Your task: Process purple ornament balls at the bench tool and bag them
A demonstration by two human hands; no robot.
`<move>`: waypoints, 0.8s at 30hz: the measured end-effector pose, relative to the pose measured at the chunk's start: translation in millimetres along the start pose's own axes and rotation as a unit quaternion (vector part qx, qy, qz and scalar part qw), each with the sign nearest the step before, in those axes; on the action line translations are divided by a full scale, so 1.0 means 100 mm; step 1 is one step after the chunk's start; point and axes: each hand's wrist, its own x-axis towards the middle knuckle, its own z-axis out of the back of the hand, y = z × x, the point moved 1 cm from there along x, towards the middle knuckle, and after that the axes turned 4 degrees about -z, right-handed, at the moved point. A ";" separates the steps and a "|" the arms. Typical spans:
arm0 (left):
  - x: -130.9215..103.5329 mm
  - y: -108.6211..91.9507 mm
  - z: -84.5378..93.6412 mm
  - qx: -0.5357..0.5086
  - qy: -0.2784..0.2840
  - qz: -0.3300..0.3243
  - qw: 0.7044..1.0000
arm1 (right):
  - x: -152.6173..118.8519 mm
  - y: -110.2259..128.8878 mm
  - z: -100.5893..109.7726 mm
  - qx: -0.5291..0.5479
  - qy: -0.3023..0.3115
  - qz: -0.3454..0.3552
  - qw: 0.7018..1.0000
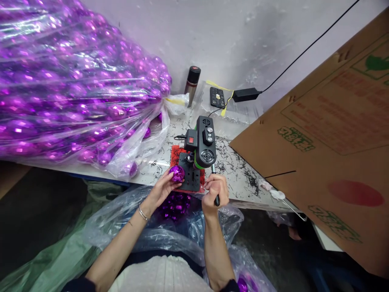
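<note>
The purple ball is at the left edge of the base plate, held in the fingers of the left hand. The right hand is clamped around the lever handle of the black machine. Caution: a loose grip could let the smooth ball slip; lever movement could pinch nearby fingers. Lettering on the carton is illegible.

Pale wall, dark floor
</note>
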 end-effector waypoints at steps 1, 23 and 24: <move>0.01 -0.01 -0.01 -0.007 -0.015 0.003 1.000 | 0.00 0.00 0.00 0.001 0.003 0.001 1.000; 0.36 0.27 -0.15 0.462 -0.069 -0.242 0.850 | 0.30 0.21 0.01 -0.005 0.003 -0.054 0.999; 0.36 0.28 -0.15 0.472 -0.059 -0.249 0.844 | 0.30 0.20 0.02 -0.002 0.004 -0.050 0.999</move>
